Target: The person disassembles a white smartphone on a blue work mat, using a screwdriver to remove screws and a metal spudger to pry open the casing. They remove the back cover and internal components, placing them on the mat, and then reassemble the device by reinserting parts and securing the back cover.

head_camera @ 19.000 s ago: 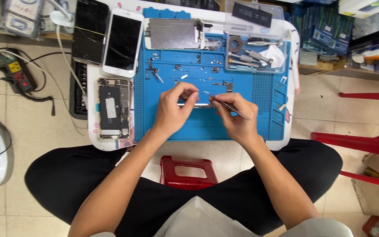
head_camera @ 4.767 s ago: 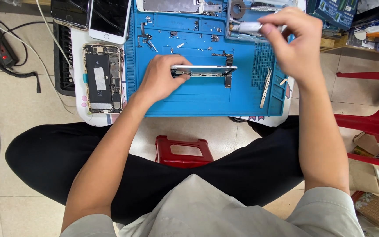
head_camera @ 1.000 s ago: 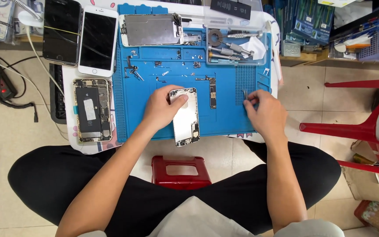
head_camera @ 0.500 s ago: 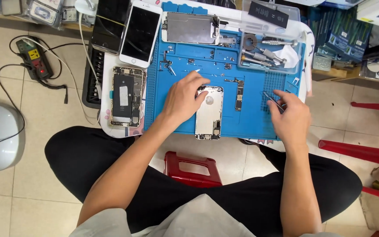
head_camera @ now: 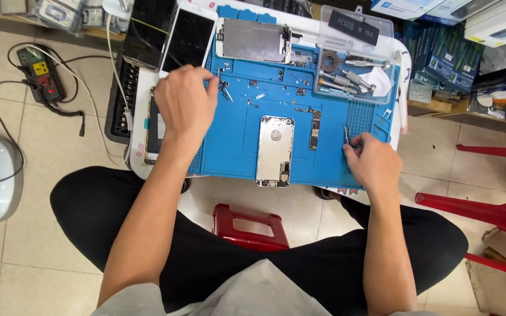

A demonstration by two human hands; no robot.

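A silver phone rear housing (head_camera: pixel 275 151) lies face down in the middle of the blue work mat (head_camera: pixel 238 134), and neither hand touches it. My left hand (head_camera: pixel 185 102) hovers over the mat's left edge. Its curled fingertips are near some small loose parts (head_camera: pixel 225 89), and I see nothing in it. It partly covers an opened phone (head_camera: pixel 150 131). My right hand (head_camera: pixel 373 162) rests at the mat's right edge, pinching thin tweezers (head_camera: pixel 346 133). A narrow logic board (head_camera: pixel 314 130) lies between the housing and that hand.
A white phone (head_camera: pixel 191 38), a black phone (head_camera: pixel 147 29) and a metal display plate (head_camera: pixel 253 40) lie along the far side. A clear tray of tools (head_camera: pixel 352 70) sits far right. On the floor are a red stool (head_camera: pixel 252 225), a red chair (head_camera: pixel 493 205) and a power strip (head_camera: pixel 42 73).
My left hand has let go of the rear housing and moved up and left to the small parts. The housing now lies alone on the mat. My right hand keeps the tweezers.
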